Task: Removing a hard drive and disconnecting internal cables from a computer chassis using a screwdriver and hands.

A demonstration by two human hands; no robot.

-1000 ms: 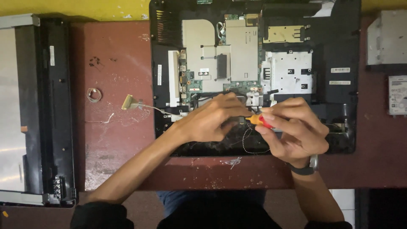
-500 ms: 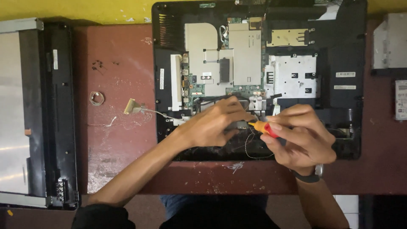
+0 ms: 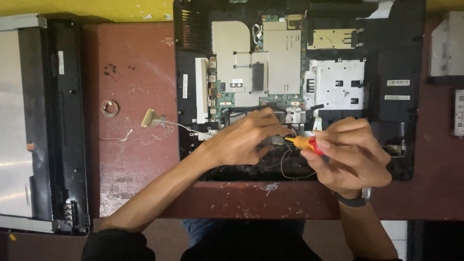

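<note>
Gripping a small screwdriver with an orange and red plastic handle (image 3: 305,143), the right hand (image 3: 350,157) has its fingers clenched round it, tip aimed at the lower middle of the opened black computer chassis (image 3: 401,58). The left hand (image 3: 244,140) rests just left of the screwdriver, fingertips pressing on the chassis interior; whether they pinch anything I cannot tell. Left of the chassis, a loose flat cable connector (image 3: 149,118) lies on the worn reddish-brown surface (image 3: 130,159). Further left lies a long black and silver panel (image 3: 46,125).

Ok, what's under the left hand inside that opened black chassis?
Beneath the left hand in the chassis, thin wires and a circuit-board edge show. The spot its fingers press, near the screwdriver, is covered.
</note>
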